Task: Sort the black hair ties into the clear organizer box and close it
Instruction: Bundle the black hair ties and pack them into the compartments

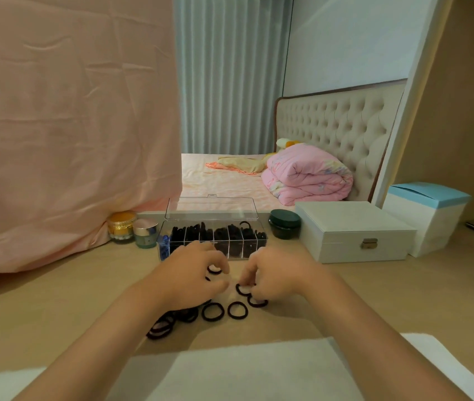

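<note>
A clear organizer box (262, 246) stands on the wooden desk with its lid (211, 208) tipped up at the back. Its divided compartments hold black hair ties, and the leftmost holds blue ones. Several loose black hair ties (212, 311) lie on the desk in front of it, with a pile (163, 325) partly under my left forearm. My left hand (192, 273) hovers just before the box, fingers curled around a black hair tie (214, 269). My right hand (279, 274) pinches another black tie (242, 289) against the desk.
Left of the box stand a gold-lidded jar (121, 226) and a small glass jar (146, 233); a dark green jar (284, 223) and a white latched case (354, 230) stand to its right. A pink cloth (65, 125) hangs at left. A white cloth (230, 371) lies nearest me.
</note>
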The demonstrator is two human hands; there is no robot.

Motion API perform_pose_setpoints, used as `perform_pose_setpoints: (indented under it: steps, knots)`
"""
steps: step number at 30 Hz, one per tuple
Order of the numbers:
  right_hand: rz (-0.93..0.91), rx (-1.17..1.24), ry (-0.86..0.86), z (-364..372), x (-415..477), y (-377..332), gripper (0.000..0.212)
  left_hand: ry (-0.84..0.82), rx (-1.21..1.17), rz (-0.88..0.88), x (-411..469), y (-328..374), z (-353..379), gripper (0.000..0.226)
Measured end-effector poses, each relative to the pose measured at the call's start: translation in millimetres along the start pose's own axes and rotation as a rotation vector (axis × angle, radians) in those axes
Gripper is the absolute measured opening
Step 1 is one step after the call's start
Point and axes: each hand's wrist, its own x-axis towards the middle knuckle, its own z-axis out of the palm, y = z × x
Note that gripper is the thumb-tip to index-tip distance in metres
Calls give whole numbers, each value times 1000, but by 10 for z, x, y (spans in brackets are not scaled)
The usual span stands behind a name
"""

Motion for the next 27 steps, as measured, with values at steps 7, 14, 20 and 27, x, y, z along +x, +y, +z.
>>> perform_pose_setpoints:
  steps: [7,14,20,27]
  knots:
    - [4,-43,23,69,22,-24,22,-87,55,26,-336,-53,73,18]
    - [-30,-5,16,144,113,-13,5,-54,107,113,-247,-36,177,11]
    - [-62,251,202,121,162,26,21,179,-377,-199,-269,-112,84,10]
    - [-89,423,83,-6,145,-41,27,191,-538,-330,-366,-329,-65,20]
